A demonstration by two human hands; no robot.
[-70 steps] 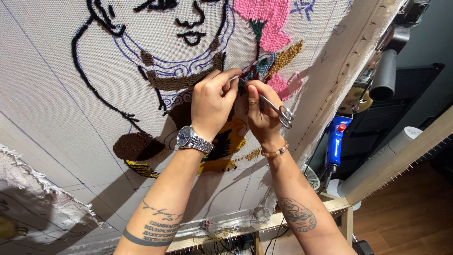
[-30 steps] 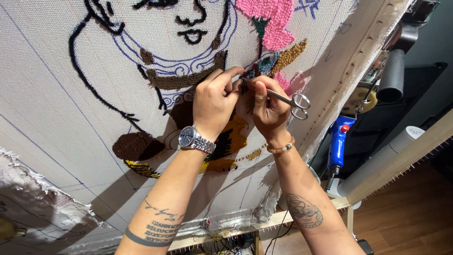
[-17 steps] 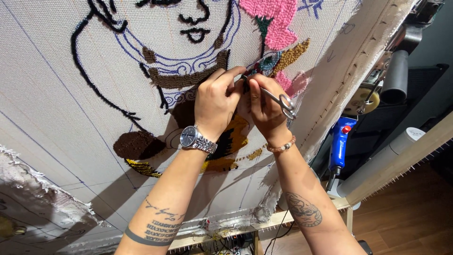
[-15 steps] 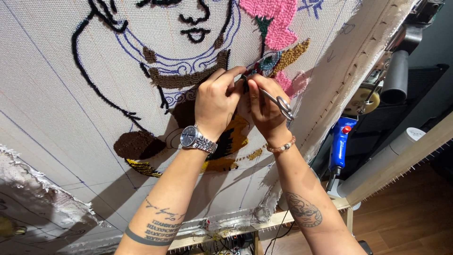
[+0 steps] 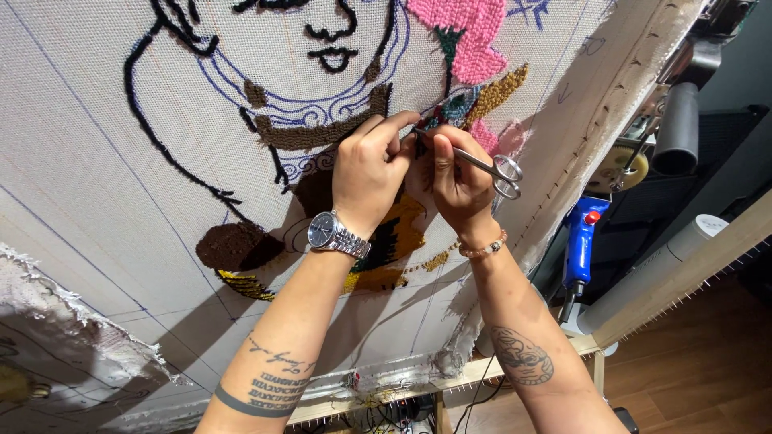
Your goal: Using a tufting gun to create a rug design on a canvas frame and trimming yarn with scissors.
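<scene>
A stretched cream tufting cloth (image 5: 96, 185) fills the view, with a black outlined figure and brown, yellow and pink yarn patches. My left hand (image 5: 368, 173), with a steel wristwatch below it, pinches the yarn at a small multicoloured patch (image 5: 457, 104) near the pink area. My right hand (image 5: 450, 181), a bead bracelet at its wrist, holds small metal scissors (image 5: 492, 167). The blade tips point left toward my left fingertips and the loops stick out to the right. Both hands touch each other against the cloth.
A wooden frame edge (image 5: 635, 88) with tack strips runs down the right side. A blue tool (image 5: 579, 249) hangs beside it, with a grey tube (image 5: 677, 128) above. A wooden beam (image 5: 683, 273) crosses lower right over a wooden floor. Loose cloth scraps hang at lower left.
My right hand has turned the scissors, so the loops shifted slightly. Both hands stay at the same patch, and the view moved a little.
</scene>
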